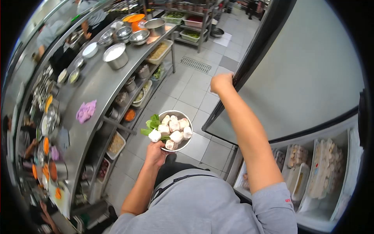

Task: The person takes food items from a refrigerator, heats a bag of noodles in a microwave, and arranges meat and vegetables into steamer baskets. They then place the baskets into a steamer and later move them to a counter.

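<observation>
My left hand (155, 153) is closed on the rim of a round metal bowl (191, 124), held out in front of my body. Thick white chunks (176, 136), whose kind I cannot make out, fill it, with green leaves (152, 123) at its left side. My right arm stretches forward, and my right hand (222, 83) is closed around the dark edge of a cold cabinet's door (288, 78). The door stands open, and its pale inner panel faces me. Most fingers of my right hand are hidden behind the edge.
Inside the cabinet at lower right are bins of bagged food (326, 167). A long steel counter (95, 84) on the left carries pots, bowls and a purple cloth (86, 111), with food tubs on its lower shelves. A rack (191, 25) stands ahead beyond the tiled floor. Other people work at left.
</observation>
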`<state>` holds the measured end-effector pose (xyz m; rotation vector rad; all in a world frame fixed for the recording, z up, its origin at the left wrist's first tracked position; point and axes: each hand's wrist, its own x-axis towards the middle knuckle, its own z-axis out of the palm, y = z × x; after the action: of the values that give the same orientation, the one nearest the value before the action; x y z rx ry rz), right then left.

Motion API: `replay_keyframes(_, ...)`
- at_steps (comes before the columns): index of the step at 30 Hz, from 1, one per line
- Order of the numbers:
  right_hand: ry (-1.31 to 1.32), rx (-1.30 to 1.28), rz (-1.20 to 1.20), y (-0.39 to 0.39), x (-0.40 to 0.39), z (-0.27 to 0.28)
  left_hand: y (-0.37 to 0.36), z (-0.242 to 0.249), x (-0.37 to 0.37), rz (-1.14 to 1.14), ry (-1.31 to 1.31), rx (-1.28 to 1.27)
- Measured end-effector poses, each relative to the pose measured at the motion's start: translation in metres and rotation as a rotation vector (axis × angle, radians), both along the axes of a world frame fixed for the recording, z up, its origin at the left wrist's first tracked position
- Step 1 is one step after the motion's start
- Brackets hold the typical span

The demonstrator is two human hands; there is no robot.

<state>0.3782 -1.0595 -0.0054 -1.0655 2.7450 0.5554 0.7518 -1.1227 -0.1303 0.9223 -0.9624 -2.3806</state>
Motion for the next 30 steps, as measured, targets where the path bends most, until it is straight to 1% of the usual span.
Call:
replay_keyframes(2,0.019,0.043,-0.069,-0.072,-0.008,-0.017,-0.089,0.017,0.0,-0.055,0.009,-0.019)
replay_keyframes(4,0.034,0.102,-0.104,-0.141,0.007,-0.027,-0.178,0.025,0.012,-0.082,0.02,-0.011)
replay_keyframes(6,-0.091,0.233,-0.174,-0.192,0.018,-0.034,-0.251,0.025,0.01,-0.132,-0.008,-0.064)
replay_keyframes(7,-0.103,0.235,-0.211,-0.203,0.02,-0.044,-0.279,0.025,0.002,-0.171,-0.014,-0.06)
replay_keyframes(9,-0.168,0.156,-0.171,-0.21,0.019,-0.068,-0.309,0.028,-0.026,-0.2,-0.038,-0.051)
replay_keyframes(11,-0.246,0.18,-0.232,-0.198,0.024,-0.091,-0.317,0.036,-0.058,-0.283,-0.036,-0.041)
replay_keyframes(12,-0.363,0.13,-0.29,-0.185,0.024,-0.129,-0.315,0.041,-0.069,-0.31,-0.035,-0.03)
replay_keyframes(13,-0.421,0.078,-0.35,-0.171,0.037,-0.141,-0.314,0.043,-0.081,-0.366,-0.032,-0.023)
replay_keyframes(14,-0.468,0.008,-0.409,-0.153,0.06,-0.139,-0.308,0.049,-0.091,-0.426,-0.023,-0.03)
replay_keyframes(15,-0.507,-0.035,-0.466,-0.129,0.078,-0.155,-0.295,0.055,-0.1,-0.434,-0.021,-0.019)
replay_keyframes(16,-0.515,-0.109,-0.46,-0.092,0.097,-0.195,-0.272,0.057,-0.11,-0.449,-0.023,0.002)
replay_keyframes(17,-0.491,-0.175,-0.416,-0.054,0.123,-0.201,-0.249,0.058,-0.122,-0.48,-0.042,0.005)
replay_keyframes(18,-0.478,-0.269,-0.45,-0.018,0.15,-0.188,-0.225,0.064,-0.133,-0.52,-0.035,0.017)
replay_keyframes(19,-0.625,-0.309,-0.571,0.016,0.168,-0.176,-0.205,0.065,-0.144,-0.579,-0.027,0.027)
replay_keyframes(20,-0.604,-0.331,-0.654,0.055,0.194,-0.18,-0.181,0.065,-0.151,-0.637,-0.02,0.037)
replay_keyframes(22,-0.382,-0.755,-0.863,0.166,0.26,-0.213,-0.104,0.057,-0.156,-0.776,-0.023,0.031)
replay_keyframes(23,-0.343,-0.779,-0.955,0.223,0.287,-0.218,-0.065,0.05,-0.156,-0.829,-0.033,0.019)
replay_keyframes(24,-0.258,-0.85,-1.124,0.254,0.32,-0.22,-0.047,0.045,-0.158,-0.858,-0.019,0.024)
replay_keyframes(25,-0.17,-0.911,-1.299,0.248,0.36,-0.215,-0.056,0.055,-0.155,-0.921,-0.027,0.051)
replay_keyframes(26,-0.126,-0.922,-1.398,0.249,0.402,-0.209,-0.054,0.064,-0.147,-0.984,-0.037,0.078)
replay_keyframes(27,-0.116,-0.935,-1.481,0.296,0.448,-0.213,-0.013,0.052,-0.13,-1.065,-0.05,0.068)
replay_keyframes(28,-0.105,-0.948,-1.564,0.367,0.495,-0.224,0.063,0.037,-0.116,-1.145,-0.063,0.057)
replay_keyframes(29,-0.047,-0.894,-1.557,0.427,0.53,-0.246,0.139,0.042,-0.106,-1.193,-0.068,0.042)
replay_keyframes(30,-0.02,-0.905,-1.641,0.438,0.542,-0.261,0.167,0.051,-0.122,-1.279,-0.082,0.038)
